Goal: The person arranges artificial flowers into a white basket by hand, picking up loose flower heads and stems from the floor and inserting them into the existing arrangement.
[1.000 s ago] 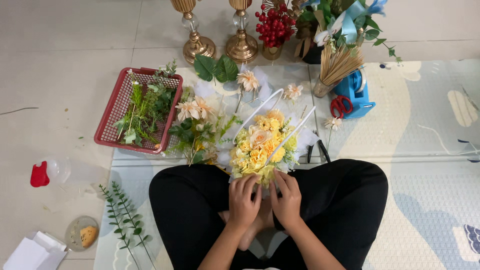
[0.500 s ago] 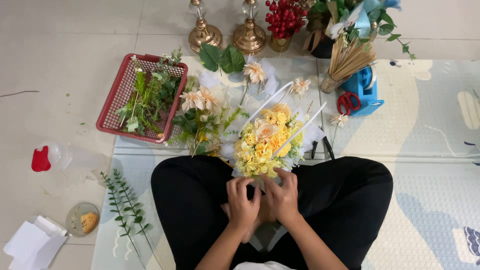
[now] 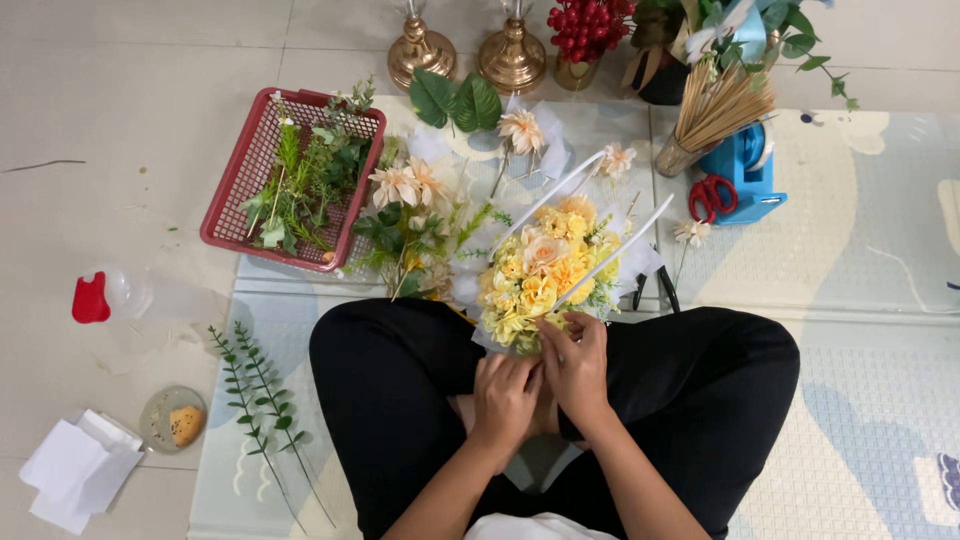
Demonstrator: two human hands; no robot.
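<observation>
A bouquet of yellow and peach flowers [image 3: 545, 270] with two white handle strips lies against my crossed legs in black trousers. My left hand [image 3: 505, 400] is closed around the bouquet's base, under the blooms. My right hand [image 3: 577, 362] grips the near edge of the bouquet, fingers touching the lowest yellow flowers. The stems and base are hidden by both hands.
A red basket [image 3: 232, 205] of greenery sits at left, loose peach flowers [image 3: 405, 185] beside it. Gold stands [image 3: 512, 60], red berries [image 3: 585, 25], a stick bundle [image 3: 715, 105], a blue tape dispenser [image 3: 750, 175] and red scissors [image 3: 710, 195] lie beyond. A spray bottle [image 3: 120, 295], leafy sprig [image 3: 255, 390] and white papers [image 3: 75, 465] lie left.
My view has shifted slightly. My right hand has moved up to the bouquet's lower flowers; my left hand stays at the base.
</observation>
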